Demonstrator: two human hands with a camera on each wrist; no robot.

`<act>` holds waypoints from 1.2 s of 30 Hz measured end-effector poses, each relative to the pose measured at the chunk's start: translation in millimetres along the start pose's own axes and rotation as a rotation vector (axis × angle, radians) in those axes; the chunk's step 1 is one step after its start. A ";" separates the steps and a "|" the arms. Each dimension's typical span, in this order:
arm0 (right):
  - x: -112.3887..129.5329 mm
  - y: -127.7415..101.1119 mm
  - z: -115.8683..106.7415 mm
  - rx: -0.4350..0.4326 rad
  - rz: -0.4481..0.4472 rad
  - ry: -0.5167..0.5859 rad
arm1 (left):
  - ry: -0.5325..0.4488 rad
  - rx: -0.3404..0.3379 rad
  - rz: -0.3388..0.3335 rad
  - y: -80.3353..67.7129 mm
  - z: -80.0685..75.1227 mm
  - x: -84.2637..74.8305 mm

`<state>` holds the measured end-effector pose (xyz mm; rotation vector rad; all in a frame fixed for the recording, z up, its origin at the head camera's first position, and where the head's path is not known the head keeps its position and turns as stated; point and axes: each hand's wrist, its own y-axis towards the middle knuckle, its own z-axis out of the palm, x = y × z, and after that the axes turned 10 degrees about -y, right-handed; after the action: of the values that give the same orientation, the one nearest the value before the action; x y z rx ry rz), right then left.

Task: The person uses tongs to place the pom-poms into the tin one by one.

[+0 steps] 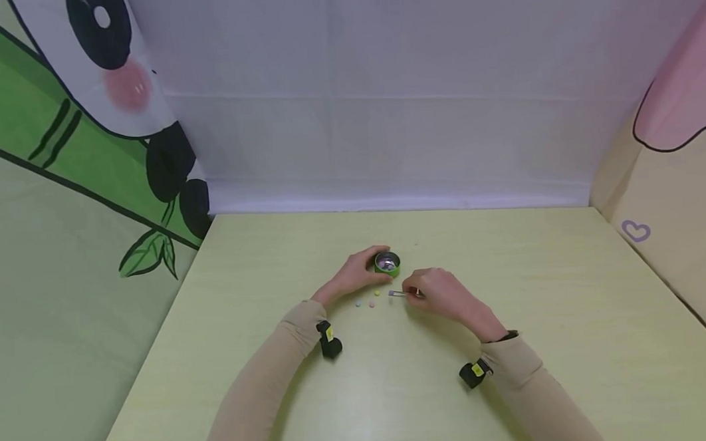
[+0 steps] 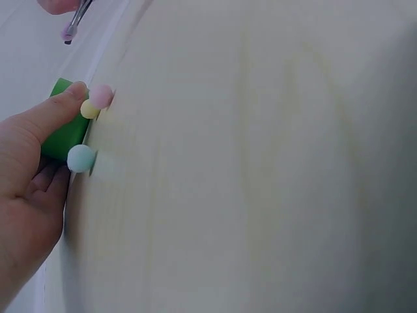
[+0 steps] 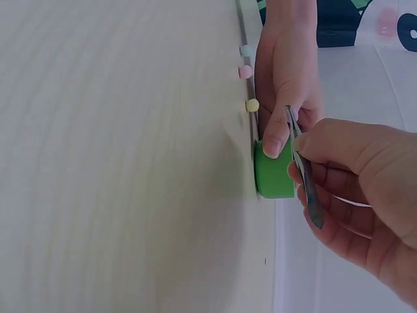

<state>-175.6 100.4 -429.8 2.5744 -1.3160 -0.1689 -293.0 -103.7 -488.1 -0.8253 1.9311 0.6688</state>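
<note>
My left hand (image 1: 353,274) grips a small round green tin (image 1: 395,271) from its left side, thumb at the near edge and fingers round the far one. The open top shows a shiny inside with something small and pale at the bottom. In my right hand (image 1: 443,292) a pair of metal tweezers (image 3: 314,202) is pinched between thumb and fingers. Their tips hold a small purple pom-pom (image 2: 68,31), just to the right of and nearer than the tin. A yellow pom-pom (image 1: 377,293), a pink one (image 1: 372,305) and a pale blue one (image 1: 358,303) lie on the table near the left hand.
The pale wooden table (image 1: 386,405) stretches around both hands. Behind it hangs a white cloth backdrop (image 1: 385,145), with printed cartoon panels at the left and right. Black cameras are strapped to both wrists.
</note>
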 end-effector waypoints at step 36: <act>-45.1 39.8 -16.8 -0.026 0.055 -0.013 | -0.032 -0.017 -0.001 11.7 0.8 -4.2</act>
<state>-229.6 117.3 -403.3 2.5165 -1.3791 -0.1924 -299.9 -94.5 -483.3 -0.8211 1.8990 0.6949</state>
